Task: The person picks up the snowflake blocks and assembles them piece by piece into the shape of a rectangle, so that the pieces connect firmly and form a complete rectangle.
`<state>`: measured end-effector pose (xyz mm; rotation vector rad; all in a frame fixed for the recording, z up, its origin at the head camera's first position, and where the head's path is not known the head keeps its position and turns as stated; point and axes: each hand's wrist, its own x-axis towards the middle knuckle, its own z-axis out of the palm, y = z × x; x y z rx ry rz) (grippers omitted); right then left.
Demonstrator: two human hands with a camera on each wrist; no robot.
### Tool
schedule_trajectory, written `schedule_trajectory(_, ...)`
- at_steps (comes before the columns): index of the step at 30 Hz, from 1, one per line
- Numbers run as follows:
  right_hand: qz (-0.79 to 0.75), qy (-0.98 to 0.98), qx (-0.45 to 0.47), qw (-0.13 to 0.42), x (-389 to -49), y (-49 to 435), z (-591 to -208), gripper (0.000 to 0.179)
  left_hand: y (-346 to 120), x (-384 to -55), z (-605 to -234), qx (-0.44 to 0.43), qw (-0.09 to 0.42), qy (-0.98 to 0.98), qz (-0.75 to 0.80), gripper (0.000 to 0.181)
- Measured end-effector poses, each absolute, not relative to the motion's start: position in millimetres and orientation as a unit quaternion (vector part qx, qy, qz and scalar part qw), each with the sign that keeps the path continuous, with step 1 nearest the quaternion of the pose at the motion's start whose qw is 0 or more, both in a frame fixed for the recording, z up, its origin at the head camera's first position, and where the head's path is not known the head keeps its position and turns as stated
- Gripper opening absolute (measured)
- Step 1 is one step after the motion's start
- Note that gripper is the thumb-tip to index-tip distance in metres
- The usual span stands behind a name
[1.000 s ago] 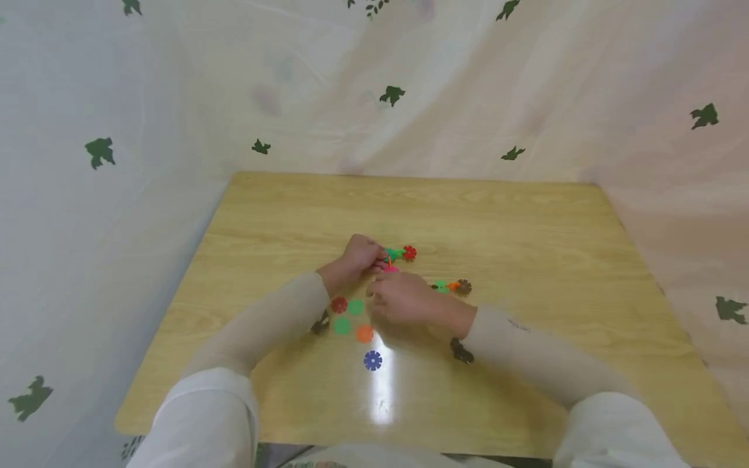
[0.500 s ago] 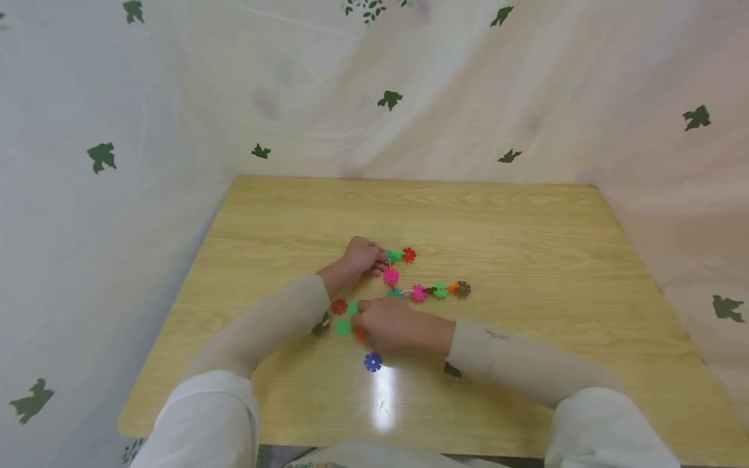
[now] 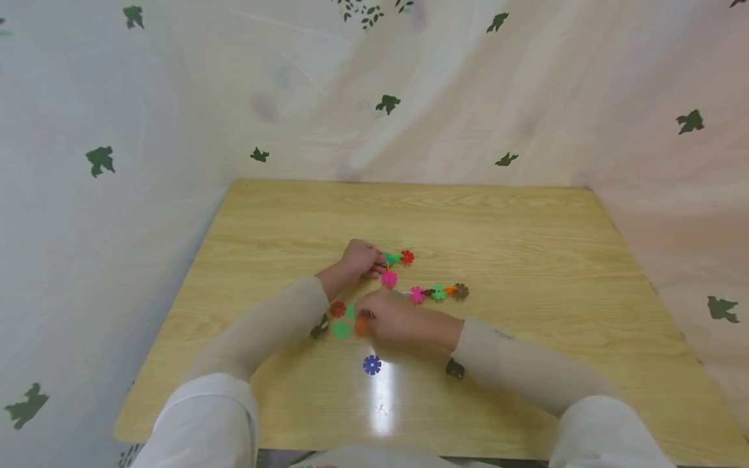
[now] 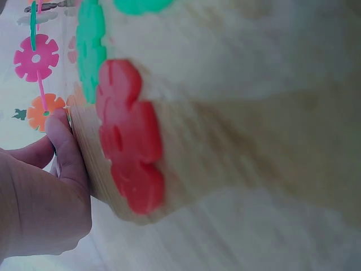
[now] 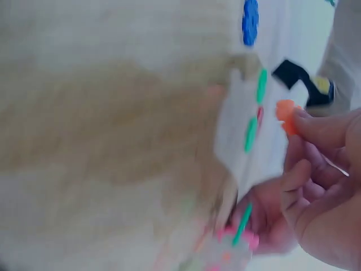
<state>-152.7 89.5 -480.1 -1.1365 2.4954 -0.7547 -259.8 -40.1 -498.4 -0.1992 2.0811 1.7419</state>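
Observation:
In the head view my left hand (image 3: pixel 361 257) pinches one part of a chain of interlocking snowflake discs. The left wrist view has its thumb and fingers at an orange disc (image 4: pixel 44 113), linked to a pink disc (image 4: pixel 36 58). My right hand (image 3: pixel 393 318) holds a separate orange snowflake disc (image 5: pixel 288 116) between thumb and finger, above the loose discs. The chain runs from a red disc (image 3: pixel 407 257) through a pink disc (image 3: pixel 389 279) to a brown disc (image 3: pixel 461 291). My right hand hides part of it.
Loose on the wooden table (image 3: pixel 497 227) lie a red disc (image 3: pixel 338 309), green discs (image 3: pixel 341 329) and a blue disc (image 3: pixel 372 365). Patterned cloth (image 3: pixel 445 91) surrounds the table at the back and sides.
My right hand has left the chain, come back toward the loose discs and picked up the orange disc, which is now slightly raised. My left hand has stayed at the chain.

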Motion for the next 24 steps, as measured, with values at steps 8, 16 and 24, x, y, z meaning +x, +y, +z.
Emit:
schedule_trajectory(8, -0.314, 0.893, -0.314, 0.073, -186.3, 122.6, -460.4, 0.007, -40.6, -258.3, -499.6, -0.068, 0.198, 0.751, 0.626, 0.022)
schedule_trajectory(16, -0.310, 0.916, -0.254, 0.025, -230.1, 168.9, -464.4, 0.004, -41.0, -261.7, -501.5, -0.072, 0.209, 0.746, 0.628, 0.023)
schedule_trajectory(24, -0.298, 0.935, -0.193, 0.024, -251.2, 198.5, -479.6, 0.006, -40.4, -260.5, -499.5, -0.068, 0.213, 0.741, 0.633, 0.023)
